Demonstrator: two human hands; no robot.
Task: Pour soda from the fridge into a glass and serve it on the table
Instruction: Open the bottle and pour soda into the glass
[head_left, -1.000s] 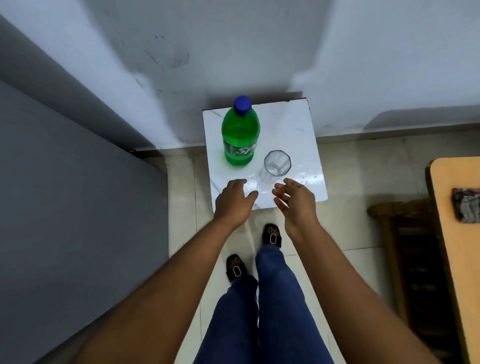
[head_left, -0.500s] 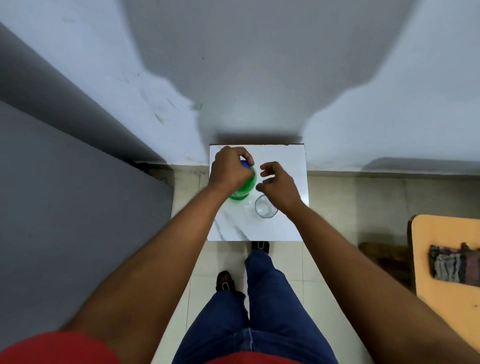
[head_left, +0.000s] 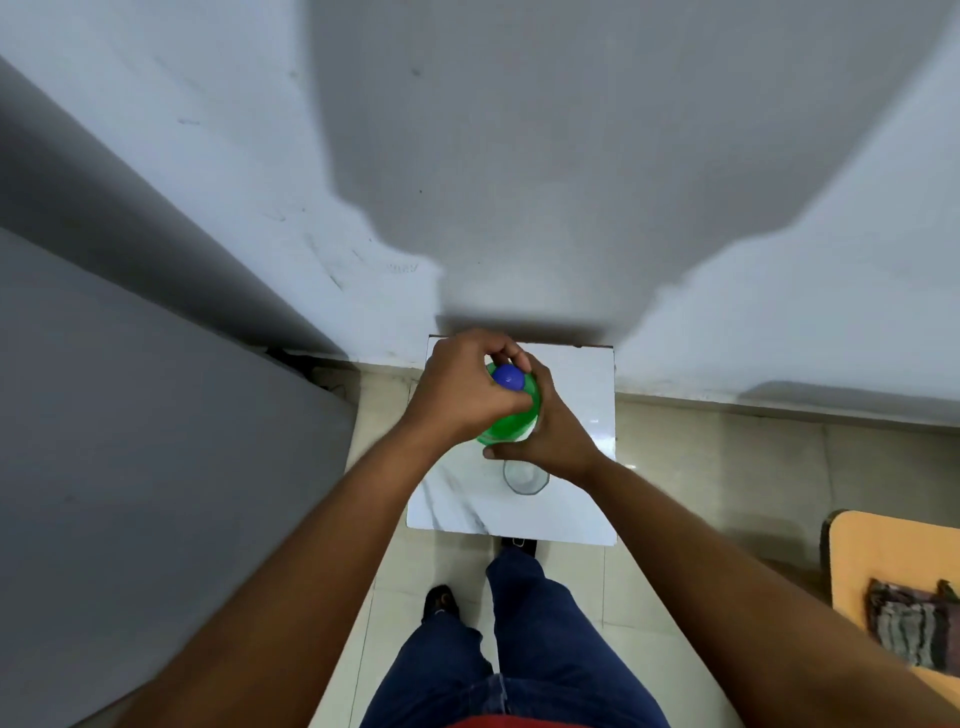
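Observation:
A green soda bottle (head_left: 506, 423) with a blue cap (head_left: 508, 377) stands upright on a small white marble table (head_left: 582, 509) against the wall. My left hand (head_left: 462, 389) wraps the bottle's upper part from the left, fingers curled beside the cap. My right hand (head_left: 550, 431) grips the bottle's body from the right. An empty clear glass (head_left: 524, 478) stands on the table just in front of the bottle, partly hidden under my right wrist.
A grey fridge side (head_left: 130, 467) fills the left. A pale wall (head_left: 519, 156) rises behind the table. At the right edge is an orange table (head_left: 883, 561) with a striped cloth (head_left: 909, 629) on it. My legs and sandals stand on the tiled floor (head_left: 691, 499).
Both hands rose from the table's front edge to the bottle. My left hand took hold of it first; my right hand then closed on its side. The view shifted closer above the table.

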